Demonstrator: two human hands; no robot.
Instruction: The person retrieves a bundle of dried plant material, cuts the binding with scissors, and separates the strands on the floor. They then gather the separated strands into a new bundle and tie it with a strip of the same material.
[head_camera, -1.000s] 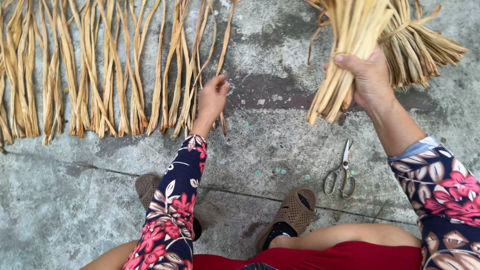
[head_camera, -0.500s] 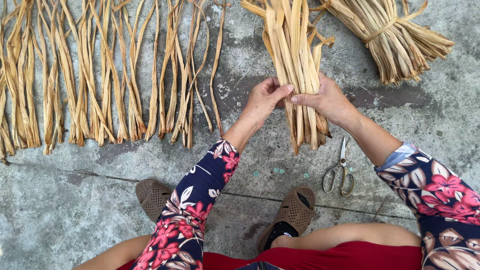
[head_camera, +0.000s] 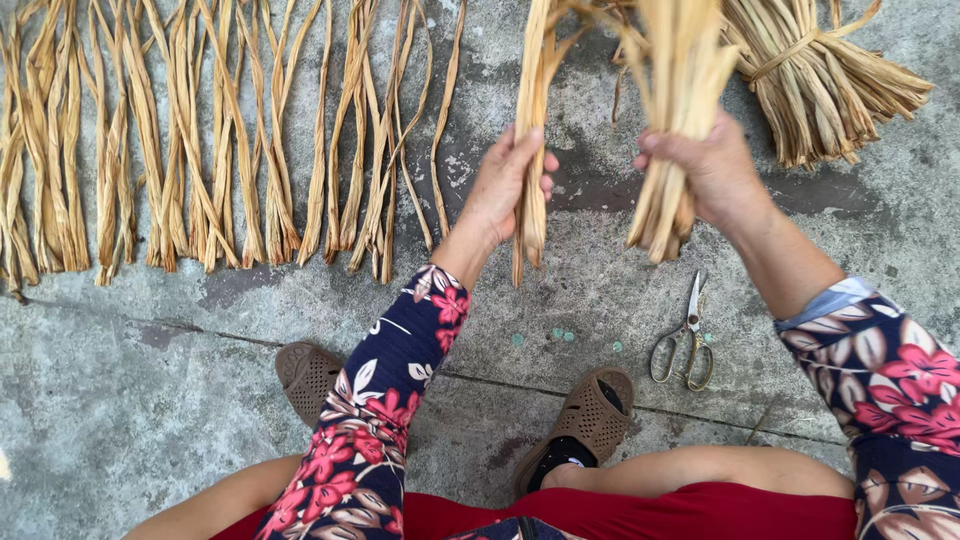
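Tan dried straw strips (head_camera: 680, 130), flat, fibrous, bundle split between both hands

Dry, matt fibrous straw strips (head_camera: 230, 150) — rough grey concrete floor (head_camera: 130, 400) — shiny metal scissors (head_camera: 688, 340)

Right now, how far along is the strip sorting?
Done: a row of strips lies spread on the concrete. In hand: left hand grips a few strips; right hand holds the main bunch. Left: that bunch and a tied bundle. Scissors lie untouched.
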